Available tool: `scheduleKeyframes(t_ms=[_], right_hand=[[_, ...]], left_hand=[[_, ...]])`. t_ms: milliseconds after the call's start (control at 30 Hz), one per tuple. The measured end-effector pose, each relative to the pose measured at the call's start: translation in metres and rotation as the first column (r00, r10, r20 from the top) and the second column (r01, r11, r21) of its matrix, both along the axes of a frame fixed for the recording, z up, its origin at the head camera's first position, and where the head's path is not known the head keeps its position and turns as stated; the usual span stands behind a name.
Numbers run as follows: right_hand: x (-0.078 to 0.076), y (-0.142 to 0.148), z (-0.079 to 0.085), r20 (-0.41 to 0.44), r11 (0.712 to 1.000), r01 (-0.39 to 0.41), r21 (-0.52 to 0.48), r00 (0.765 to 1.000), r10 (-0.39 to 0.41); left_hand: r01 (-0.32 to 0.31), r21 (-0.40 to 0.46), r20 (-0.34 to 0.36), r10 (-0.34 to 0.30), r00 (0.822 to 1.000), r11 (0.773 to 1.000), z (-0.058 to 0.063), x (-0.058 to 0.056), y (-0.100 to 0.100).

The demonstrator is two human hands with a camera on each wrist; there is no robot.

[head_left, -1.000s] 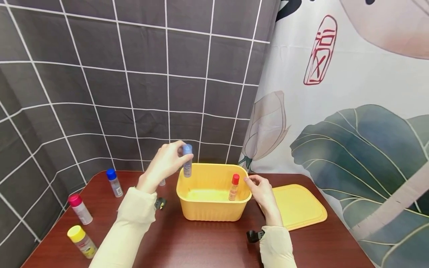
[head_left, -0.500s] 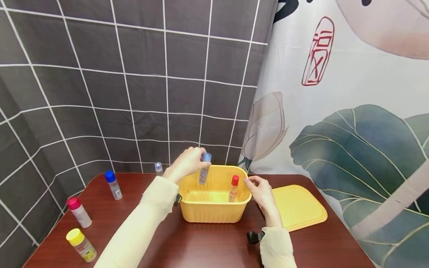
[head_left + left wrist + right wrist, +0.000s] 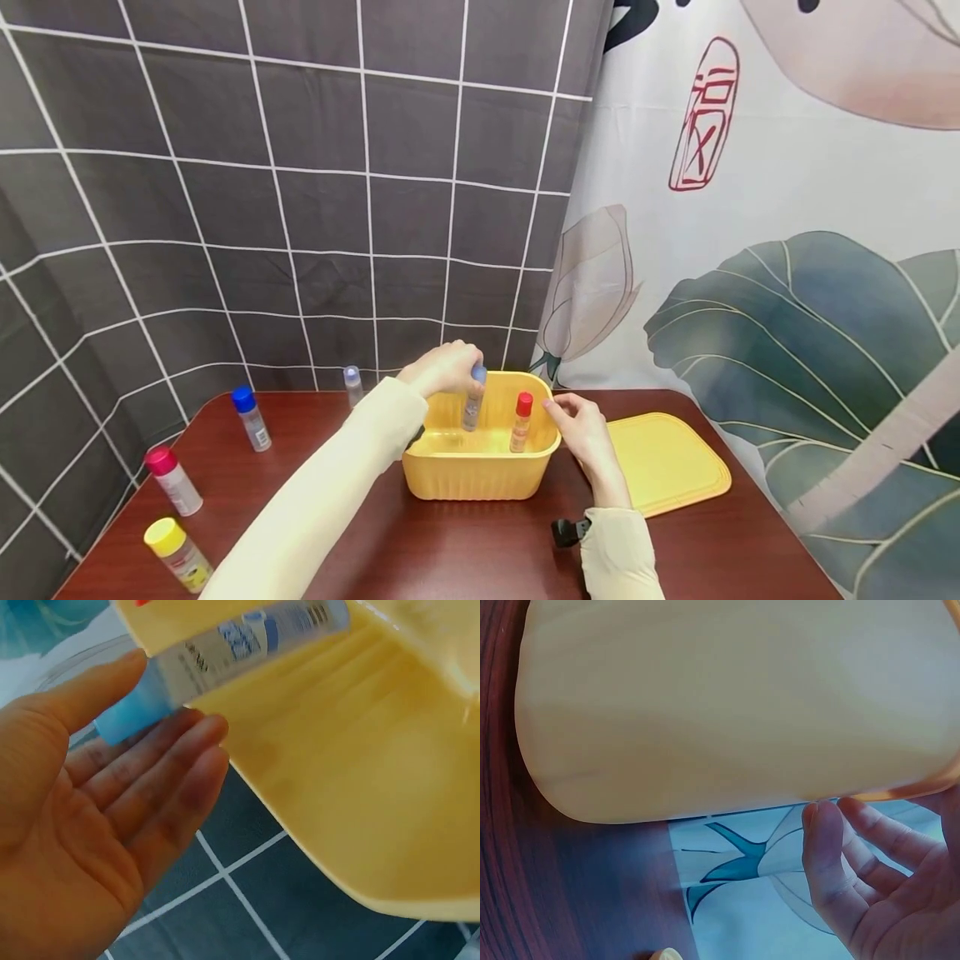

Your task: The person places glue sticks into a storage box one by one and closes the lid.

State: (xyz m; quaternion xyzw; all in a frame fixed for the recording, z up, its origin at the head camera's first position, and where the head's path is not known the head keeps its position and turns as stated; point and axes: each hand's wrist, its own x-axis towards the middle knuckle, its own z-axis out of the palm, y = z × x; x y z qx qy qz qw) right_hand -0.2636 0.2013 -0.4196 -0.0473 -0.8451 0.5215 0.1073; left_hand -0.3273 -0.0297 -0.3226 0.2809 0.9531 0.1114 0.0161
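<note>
My left hand (image 3: 446,368) pinches the light-blue cap of a small clear bottle (image 3: 472,412) between thumb and fingers. The bottle hangs tilted, base down, inside the yellow plastic bin (image 3: 476,479). In the left wrist view the labelled bottle (image 3: 247,645) crosses the bin's wall, its cap between thumb and fingertips. At the bin's right end my right hand (image 3: 587,433) pinches the rim with thumb and fingertips. A small red-capped bottle (image 3: 520,427) stands inside the bin towards the right.
A yellow lid (image 3: 667,462) lies flat to the right. On the table's left stand bottles with a yellow cap (image 3: 178,554), a pink-red cap (image 3: 174,481) and a blue cap (image 3: 251,419). A pale-capped bottle (image 3: 353,385) stands behind the left arm, by the dark gridded curtain (image 3: 315,208).
My left hand has carried the light-blue-capped bottle to the right and lowered it from above the bin's left end to inside it. The right hand stays at the rim.
</note>
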Motion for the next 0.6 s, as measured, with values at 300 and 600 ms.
scheduleKeyframes(t_ms=[300, 600], right_hand=[[-0.001, -0.001, 0.000, 0.000, 1.000, 0.000, -0.007, 1.000, 0.000], [0.000, 0.000, 0.003, 0.003, 1.000, 0.004, 0.002, 1.000, -0.004]], left_hand=[[0.068, -0.105, 0.009, -0.068, 0.998, 0.992, 0.001, -0.006, 0.018], [0.106, -0.144, 0.112, -0.091, 0.990, 0.984, -0.005, -0.005, 0.033]])
